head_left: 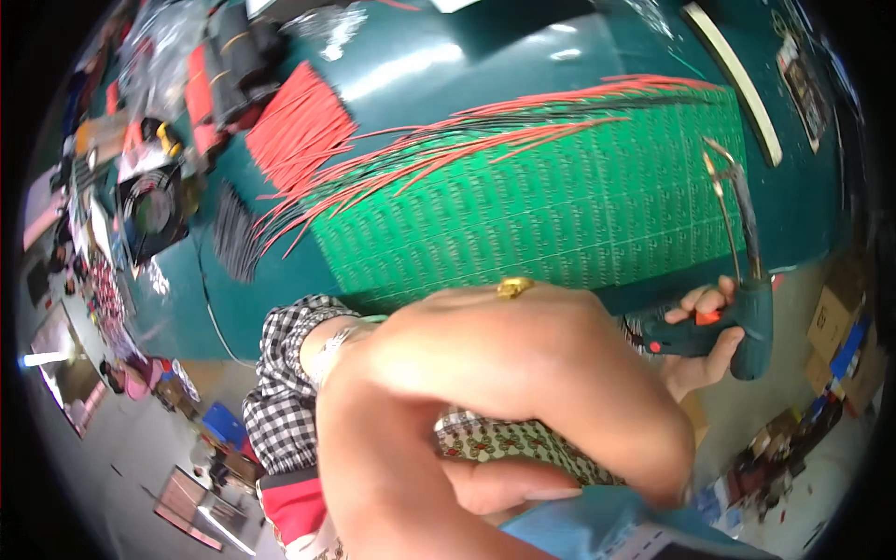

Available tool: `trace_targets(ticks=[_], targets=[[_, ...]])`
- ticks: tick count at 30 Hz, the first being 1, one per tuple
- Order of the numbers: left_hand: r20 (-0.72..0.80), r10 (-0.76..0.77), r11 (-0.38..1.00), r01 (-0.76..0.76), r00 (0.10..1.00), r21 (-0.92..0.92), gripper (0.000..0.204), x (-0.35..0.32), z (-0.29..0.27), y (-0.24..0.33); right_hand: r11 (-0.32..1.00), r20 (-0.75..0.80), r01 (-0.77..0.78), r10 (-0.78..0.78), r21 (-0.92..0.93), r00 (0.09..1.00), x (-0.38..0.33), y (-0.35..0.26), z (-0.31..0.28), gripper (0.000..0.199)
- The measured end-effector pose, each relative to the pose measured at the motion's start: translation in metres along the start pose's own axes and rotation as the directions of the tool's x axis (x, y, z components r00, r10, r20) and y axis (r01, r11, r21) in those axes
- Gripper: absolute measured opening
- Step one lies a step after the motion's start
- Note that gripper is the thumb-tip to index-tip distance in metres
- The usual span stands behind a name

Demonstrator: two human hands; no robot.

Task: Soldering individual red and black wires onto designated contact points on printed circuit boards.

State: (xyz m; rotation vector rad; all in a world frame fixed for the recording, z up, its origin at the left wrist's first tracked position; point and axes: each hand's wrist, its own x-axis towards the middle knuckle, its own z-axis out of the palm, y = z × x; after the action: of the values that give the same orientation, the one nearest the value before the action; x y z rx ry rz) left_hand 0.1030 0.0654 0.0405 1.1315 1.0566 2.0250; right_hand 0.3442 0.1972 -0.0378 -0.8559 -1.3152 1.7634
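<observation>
Two hands were busy over the table. Seen from the head camera, the right hand had its fingers wrapped tight around the grip of a dark green power tool, its thin bent hook poking up over the green board. That tool looked solid and hefty, best held by the grip. The left hand was curled close to the lens around a patterned cloth. Red and black wires fanned across the board, limp and light.
</observation>
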Motion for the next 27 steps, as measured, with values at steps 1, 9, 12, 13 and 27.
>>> trace_targets(ticks=[1, 9, 12, 13, 27], targets=[[-0.009, 0.02, 1.0, -0.02, 1.0, -0.003, 0.014, -0.008, -0.002, 0.005, 1.0, 0.01, -0.008, 0.008, 0.014, 1.0, -0.002, 0.008, -0.002, 0.066], [-0.033, 0.205, 0.946, -0.207, 0.978, -0.251, 0.01, -0.036, -0.014, 0.043, 0.999, -0.01, 0.047, -0.047, -0.023, 0.999, -0.009, 0.013, 0.015, 0.06], [0.001, 0.086, 0.913, -0.079, 0.996, 0.4, 0.035, -0.066, -0.06, 0.052, 0.994, 0.042, 0.1, -0.099, -0.039, 0.994, -0.009, 0.011, 0.012, 0.059], [-0.073, 0.072, 0.702, 0.002, 0.995, 0.712, 0.026, -0.069, -0.076, 0.049, 0.994, 0.015, 0.109, -0.109, -0.02, 0.994, -0.012, 0.007, 0.012, 0.058], [-0.193, -0.166, -0.073, 0.183, 0.967, 0.98, 0.017, -0.032, -0.216, -0.023, 0.987, 0.074, 0.155, -0.157, 0.032, 0.985, 0.015, 0.011, 0.027, 0.053]])
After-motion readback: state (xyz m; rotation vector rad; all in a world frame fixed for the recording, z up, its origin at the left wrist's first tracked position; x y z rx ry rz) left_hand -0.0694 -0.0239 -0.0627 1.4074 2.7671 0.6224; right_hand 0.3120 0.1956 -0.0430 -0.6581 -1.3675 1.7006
